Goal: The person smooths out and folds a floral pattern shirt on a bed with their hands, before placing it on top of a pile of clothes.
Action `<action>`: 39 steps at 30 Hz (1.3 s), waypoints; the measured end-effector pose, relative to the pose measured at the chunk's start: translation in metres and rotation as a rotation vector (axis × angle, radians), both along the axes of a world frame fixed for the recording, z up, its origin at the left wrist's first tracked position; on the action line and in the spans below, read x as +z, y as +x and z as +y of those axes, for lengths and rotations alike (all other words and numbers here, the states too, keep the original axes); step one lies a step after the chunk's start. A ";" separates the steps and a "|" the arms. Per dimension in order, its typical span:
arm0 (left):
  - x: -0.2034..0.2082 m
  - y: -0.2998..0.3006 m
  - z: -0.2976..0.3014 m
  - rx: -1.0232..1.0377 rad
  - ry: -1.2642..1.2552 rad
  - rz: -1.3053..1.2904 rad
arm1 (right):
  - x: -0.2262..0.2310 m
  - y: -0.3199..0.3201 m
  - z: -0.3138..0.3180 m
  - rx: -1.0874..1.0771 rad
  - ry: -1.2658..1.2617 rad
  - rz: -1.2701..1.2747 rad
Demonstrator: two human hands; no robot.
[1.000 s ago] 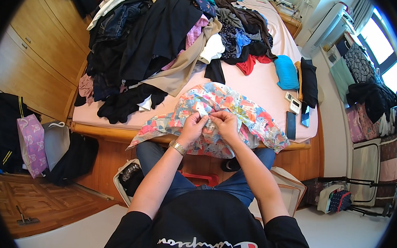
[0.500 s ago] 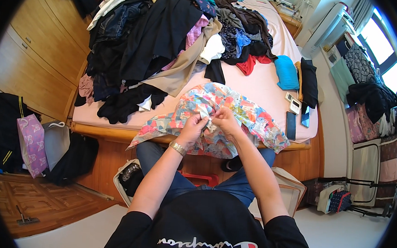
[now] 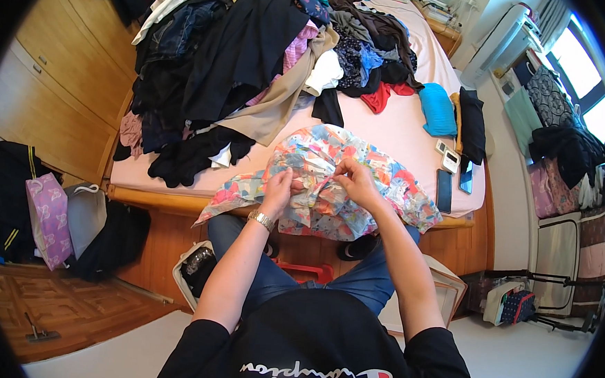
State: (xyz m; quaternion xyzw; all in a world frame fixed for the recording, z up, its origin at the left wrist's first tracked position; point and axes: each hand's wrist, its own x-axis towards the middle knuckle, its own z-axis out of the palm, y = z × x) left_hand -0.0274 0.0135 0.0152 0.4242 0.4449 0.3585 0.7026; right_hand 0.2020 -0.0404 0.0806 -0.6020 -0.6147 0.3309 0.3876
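A thin garment point(image 3: 386, 173) with a multicoloured floral print lies spread over the bed's front edge and hangs down toward my knees. My left hand point(image 3: 281, 190), with a metal watch on its wrist, pinches the cloth left of the middle. To the right, my right hand point(image 3: 355, 183) grips another bit of the same garment between thumb and fingers. Folds gather between the two hands. The garment's exact kind is hard to make out.
A large heap of clothes point(image 3: 234, 60) covers the bed's far left. On the right lie a rolled blue cloth point(image 3: 437, 110), a dark folded cloth point(image 3: 471, 123), small white devices point(image 3: 450, 158) and two phones point(image 3: 444, 191). Below the bed, a red stool point(image 3: 304, 271) shows between my legs.
My hands have moved apart, the left going leftward and the right slightly rightward. The white piece of cloth pinched between them before no longer shows there.
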 end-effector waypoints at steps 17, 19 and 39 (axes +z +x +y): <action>-0.017 0.016 -0.018 0.014 -0.514 -0.244 | 0.002 -0.038 -0.035 0.446 0.643 -0.860; -0.052 0.013 -0.010 0.094 -0.486 -0.249 | -0.008 -0.052 -0.029 0.617 0.546 -0.993; -0.001 -0.026 -0.044 0.324 -0.443 -0.585 | -0.020 -0.069 -0.025 0.090 0.192 -0.155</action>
